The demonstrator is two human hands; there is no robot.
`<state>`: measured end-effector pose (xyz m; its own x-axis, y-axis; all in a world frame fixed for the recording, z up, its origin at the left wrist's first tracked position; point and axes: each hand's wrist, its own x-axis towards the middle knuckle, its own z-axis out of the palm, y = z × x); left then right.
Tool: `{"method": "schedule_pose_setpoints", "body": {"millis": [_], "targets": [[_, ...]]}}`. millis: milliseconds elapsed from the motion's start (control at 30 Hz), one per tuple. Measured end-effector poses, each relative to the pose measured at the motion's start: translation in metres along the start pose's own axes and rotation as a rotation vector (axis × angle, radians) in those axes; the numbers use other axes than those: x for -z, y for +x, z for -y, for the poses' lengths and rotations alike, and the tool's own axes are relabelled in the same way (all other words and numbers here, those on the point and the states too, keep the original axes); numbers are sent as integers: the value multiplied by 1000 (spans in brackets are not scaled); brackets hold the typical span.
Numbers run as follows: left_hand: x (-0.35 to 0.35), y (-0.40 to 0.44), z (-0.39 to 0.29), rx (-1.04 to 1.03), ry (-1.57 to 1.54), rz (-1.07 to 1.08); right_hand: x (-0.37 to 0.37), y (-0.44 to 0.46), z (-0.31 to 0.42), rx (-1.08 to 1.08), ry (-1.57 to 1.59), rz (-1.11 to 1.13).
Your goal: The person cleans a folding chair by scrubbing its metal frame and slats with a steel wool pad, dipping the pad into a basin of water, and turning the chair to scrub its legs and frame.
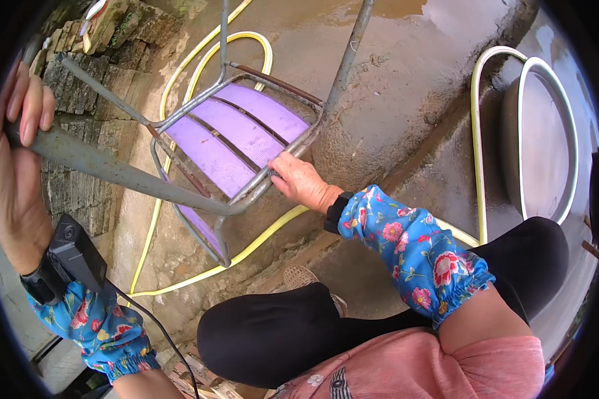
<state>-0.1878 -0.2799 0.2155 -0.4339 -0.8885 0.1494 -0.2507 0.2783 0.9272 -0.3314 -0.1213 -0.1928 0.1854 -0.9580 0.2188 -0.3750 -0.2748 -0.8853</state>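
Observation:
A metal-framed chair with purple slats (236,133) is tipped over in front of me, its grey legs sticking up and outward. At the far left, my left hand (23,133) has its fingers curled round the end of one chair leg (133,176). My right hand (303,181) presses with bent fingers on the frame at the near edge of the slats. A small dark grey bit shows under those fingertips, too hidden to name. Both forearms wear blue flowered sleeve covers (406,246), with a black strap at each wrist.
A yellow hose (253,246) loops over the wet ground (386,126) behind and below the chair. To the right stands a large round metal basin (546,146), with hose running beside it. Layered rock (80,86) rises at the left. My bent knees (273,332) are close below.

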Motion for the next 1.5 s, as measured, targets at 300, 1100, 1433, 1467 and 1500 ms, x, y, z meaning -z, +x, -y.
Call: {"method": "schedule_pose_setpoints", "body": {"millis": [300,1100,1433,1467,1500], "targets": [[-32,-2,-6,7,208,-27,67,12,-86,-169,-317,-148],[-87,-98,98,274,-231,-352,59,11,-82,-27,-564,71],[-89,-97,94,296,-264,-460,127,85,-67,-568,134,-918],[-90,-98,95,301,-282,-455,110,84,-70,-576,109,-916],[-90,-99,97,304,-299,-451,88,78,-82,-512,24,-919]]}}
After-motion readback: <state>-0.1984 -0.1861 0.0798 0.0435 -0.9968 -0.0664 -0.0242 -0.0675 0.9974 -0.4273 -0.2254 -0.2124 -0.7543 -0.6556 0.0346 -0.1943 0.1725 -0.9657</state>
